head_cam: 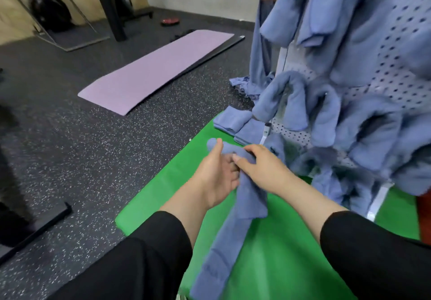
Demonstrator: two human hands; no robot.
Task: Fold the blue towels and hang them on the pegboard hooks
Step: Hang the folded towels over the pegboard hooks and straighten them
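A long blue towel (224, 241), folded into a narrow strip, hangs from both my hands over the green mat (279, 253). My left hand (217, 173) grips its upper part from the left, thumb up. My right hand (261, 164) grips the same part from the right, fingers curled over the top. The white pegboard (396, 71) stands at the right with several blue towels (326, 19) draped on its hooks. Two folded blue towels (235, 122) lie on the mat's far end.
A purple yoga mat (154, 71) lies on the speckled dark floor (81, 148). Another blue towel (258, 50) hangs beside the pegboard down to the floor. Gym equipment (51, 12) stands at the back left. A black bar (42, 227) lies at the left.
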